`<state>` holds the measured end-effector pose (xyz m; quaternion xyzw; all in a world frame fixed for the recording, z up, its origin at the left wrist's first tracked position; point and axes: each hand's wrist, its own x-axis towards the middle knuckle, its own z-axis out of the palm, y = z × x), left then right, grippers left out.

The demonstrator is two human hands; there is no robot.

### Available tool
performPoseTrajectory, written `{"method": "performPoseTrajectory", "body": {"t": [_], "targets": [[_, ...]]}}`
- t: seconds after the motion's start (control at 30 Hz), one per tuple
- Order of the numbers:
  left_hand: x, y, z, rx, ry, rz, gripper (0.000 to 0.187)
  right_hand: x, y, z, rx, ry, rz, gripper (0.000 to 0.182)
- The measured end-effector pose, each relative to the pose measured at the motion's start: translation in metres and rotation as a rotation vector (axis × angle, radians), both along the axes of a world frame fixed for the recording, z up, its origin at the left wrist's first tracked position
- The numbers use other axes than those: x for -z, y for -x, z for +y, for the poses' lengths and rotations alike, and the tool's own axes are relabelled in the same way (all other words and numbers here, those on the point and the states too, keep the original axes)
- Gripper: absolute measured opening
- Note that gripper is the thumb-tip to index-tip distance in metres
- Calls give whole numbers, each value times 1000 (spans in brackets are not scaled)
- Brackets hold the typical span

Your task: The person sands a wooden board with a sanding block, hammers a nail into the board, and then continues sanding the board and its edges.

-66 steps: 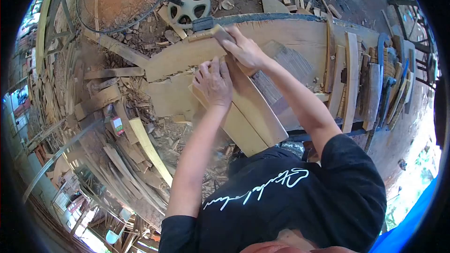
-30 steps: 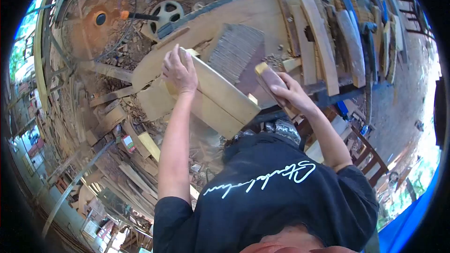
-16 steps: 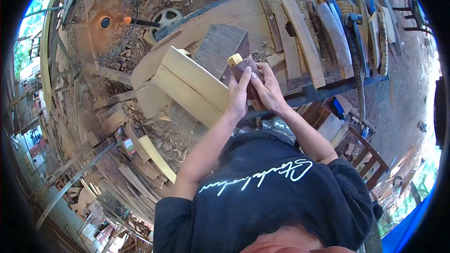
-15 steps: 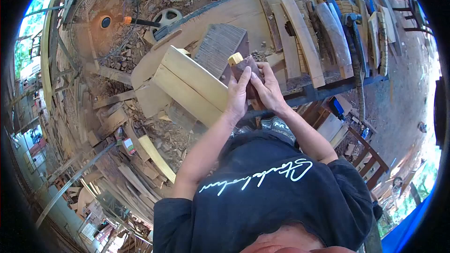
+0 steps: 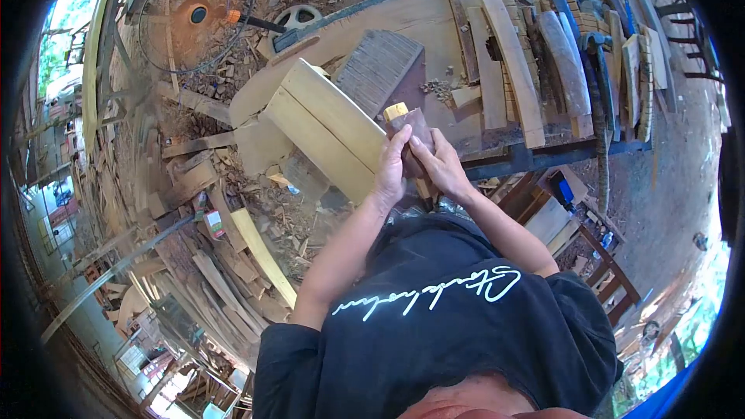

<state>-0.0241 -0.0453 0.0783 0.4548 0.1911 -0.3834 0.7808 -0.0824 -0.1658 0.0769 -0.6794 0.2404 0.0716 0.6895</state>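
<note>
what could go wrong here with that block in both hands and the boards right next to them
1. The two pale boards lie tilted, their near ends apparently past the workbench edge; a knock from the left hand might slide them off.
2. Both hands, the right hand too, grip the small wooden block bare, so splinters seem possible.
3. Offcuts litter the ground: a likely trip hazard.

— How do the hands sit?
— The left hand [image 5: 390,169] and right hand [image 5: 442,164] are close together in front of the chest, fingers curled, thumbs nearly touching.
— And the arms?
— Both bare forearms reach forward, elbows bent, converging at the wrists.
</note>
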Motion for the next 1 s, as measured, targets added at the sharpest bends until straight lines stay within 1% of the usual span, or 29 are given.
{"method": "performPoseTrajectory", "body": {"t": [0.07,0.1,0.17,0.2,0.23,0.27,0.3,0.37,0.4,0.47,0.5,0.53,0.6,0.67,0.73,0.77,0.87,0.9,1.0], "targets": [[-5,-7,9,107,-73,-65,46,7,-5,4,14,-115,20,50],[-7,-11,13,97,-72,-74,46,1,-11,2,4,-113,11,50],[-8,-21,24,45,-263,-441,54,-11,-22,-1,-72,197,9,42],[6,-29,38,37,-470,-603,58,-9,-27,0,-81,199,5,42],[8,-42,48,29,-678,-761,61,-4,-34,1,-101,265,-20,41],[9,-56,62,78,-929,-869,63,-1,-39,3,-121,332,-45,40],[-1,-74,71,130,-1182,-968,65,1,-42,6,-128,336,-45,40],[21,-107,98,179,-1437,-1074,68,3,-49,13,-238,520,-59,40],[30,-121,106,172,-1433,-1069,68,4,-51,14,-243,527,-58,40],[46,-144,117,242,-1649,-1134,70,6,-53,18,-255,572,-51,38],[49,-150,115,319,-1743,-1066,67,4,-56,17,-276,548,-37,38],[52,-152,113,319,-1739,-1052,67,6,-64,18,-286,553,-29,38],[55,-151,109,381,-1898,-1102,66,12,-80,21,-329,529,-50,38],[53,-150,109,382,-1880,-1086,65,15,-132,36,-306,554,-100,40],[50,-150,109,371,-1874,-1088,64,20,-183,45,-341,558,-117,40],[48,-150,108,369,-1863,-1087,65,22,-195,49,-350,569,-140,40],[47,-153,107,372,-1816,-1067,66,16,-157,35,-412,558,-59,41],[47,-152,107,387,-1829,-1071,67,21,-135,26,-427,503,-58,42],[49,-152,109,419,-1834,-1045,68,22,-127,24,-428,500,-63,43]]}}
